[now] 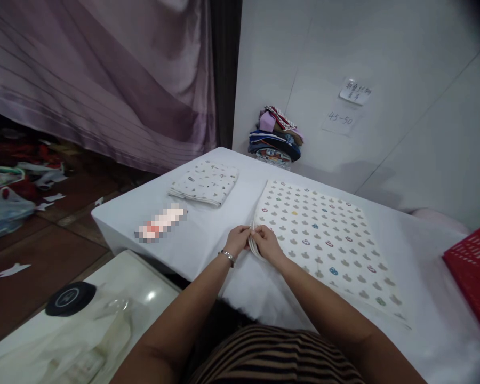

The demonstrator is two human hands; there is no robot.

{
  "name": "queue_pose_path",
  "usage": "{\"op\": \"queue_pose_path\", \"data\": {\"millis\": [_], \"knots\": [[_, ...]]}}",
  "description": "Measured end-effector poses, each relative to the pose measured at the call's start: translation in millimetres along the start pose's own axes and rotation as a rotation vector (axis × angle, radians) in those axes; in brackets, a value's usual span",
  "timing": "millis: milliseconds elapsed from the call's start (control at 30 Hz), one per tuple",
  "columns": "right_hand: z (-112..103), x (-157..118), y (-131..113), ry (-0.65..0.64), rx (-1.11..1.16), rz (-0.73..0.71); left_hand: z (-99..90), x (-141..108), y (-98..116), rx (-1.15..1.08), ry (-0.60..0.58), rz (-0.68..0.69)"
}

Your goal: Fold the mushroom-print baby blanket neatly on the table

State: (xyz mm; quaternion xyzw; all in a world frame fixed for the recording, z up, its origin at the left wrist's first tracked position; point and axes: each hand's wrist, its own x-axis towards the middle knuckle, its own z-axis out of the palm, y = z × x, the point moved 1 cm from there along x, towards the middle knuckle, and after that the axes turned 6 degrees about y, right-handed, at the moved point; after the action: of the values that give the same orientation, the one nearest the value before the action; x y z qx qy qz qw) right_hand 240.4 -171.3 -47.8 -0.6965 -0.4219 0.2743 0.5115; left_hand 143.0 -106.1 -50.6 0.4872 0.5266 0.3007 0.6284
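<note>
A white cloth printed with small grey shapes and a few coloured ones [324, 229] lies folded in layers on the white-covered table [208, 229]. My left hand [238, 240], with a bracelet at the wrist, pinches the near left corner of this cloth. Right beside it, my right hand [265, 241] has its fingers closed on the same layered edge. The fingertips of both hands nearly meet there. Farther back to the left rests a second folded white cloth with small dark prints [205, 183], apart from my hands.
A stack of folded fabrics [275, 138] stands behind the table by the wall. A blurred-out item [160, 223] lies near the left edge. A red basket [474, 272] is at the right. Front left, a white surface holds a dark round object [71, 297] and clear plastic.
</note>
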Motion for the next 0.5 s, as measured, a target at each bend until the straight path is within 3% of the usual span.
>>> {"op": "queue_pose_path", "data": {"millis": [300, 500], "knots": [[-1.9, -3.8, -7.1, 0.009, -0.023, -0.048, 1.2, -4.0, 1.8, -0.04, 0.014, 0.043], [-4.3, -9.2, -1.1, -0.099, -0.043, -0.086, 0.4, -3.3, 1.8, 0.019, 0.0, -0.011]]}}
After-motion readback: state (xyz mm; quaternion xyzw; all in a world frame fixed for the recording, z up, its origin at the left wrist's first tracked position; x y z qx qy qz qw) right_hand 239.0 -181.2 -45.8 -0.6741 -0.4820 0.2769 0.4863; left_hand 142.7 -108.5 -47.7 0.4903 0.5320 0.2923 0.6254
